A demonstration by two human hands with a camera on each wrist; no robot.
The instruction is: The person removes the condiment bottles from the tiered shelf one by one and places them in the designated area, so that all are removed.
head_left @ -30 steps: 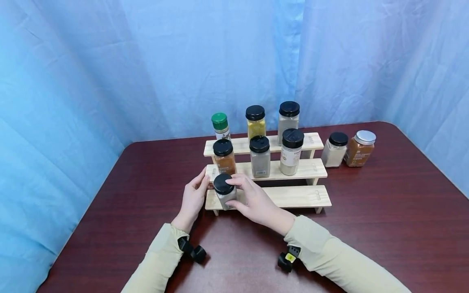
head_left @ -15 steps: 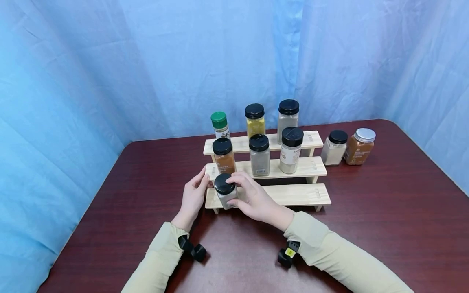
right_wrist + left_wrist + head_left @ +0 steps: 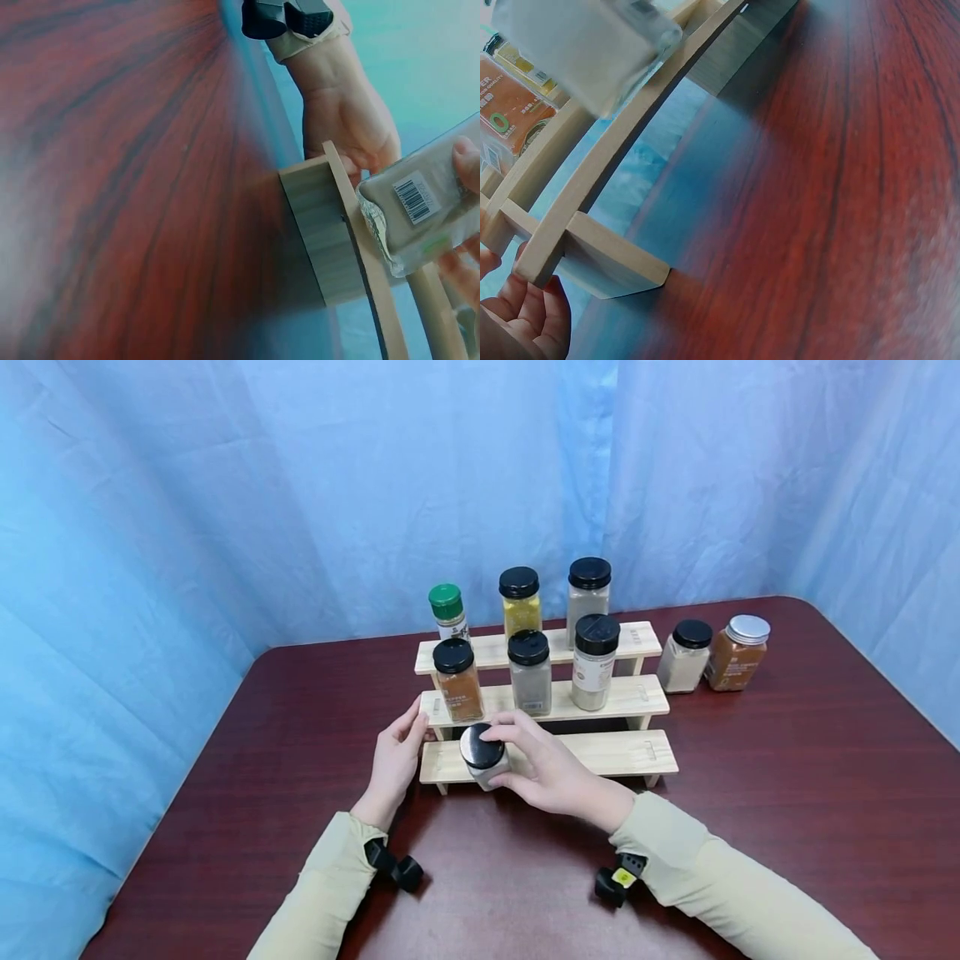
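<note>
My right hand (image 3: 547, 772) grips a spice jar (image 3: 483, 752) by its black lid and side, fingers at the lid and thumb lower down. The jar leans over the left part of the lowest shelf of a three-step wooden spice rack (image 3: 611, 753). Its pale contents and a barcode label show in the right wrist view, where the jar's base (image 3: 382, 232) is close to the shelf's front edge. My left hand (image 3: 394, 764) holds the rack's left end, with fingertips (image 3: 555, 296) against the lowest shelf's end in the left wrist view.
On the middle step stand an orange-brown jar (image 3: 459, 689), a grey jar (image 3: 532, 685) and a white-labelled jar (image 3: 592, 677). Behind them are a green-capped bottle (image 3: 452, 622), a yellow jar (image 3: 522, 614) and another grey jar (image 3: 587, 602). Two jars (image 3: 684, 667) (image 3: 738, 660) stand right of the rack.
My right hand has carried the jar a little to the right along the lowest shelf, and the jar leans more. My left hand keeps its place at the rack's end.
</note>
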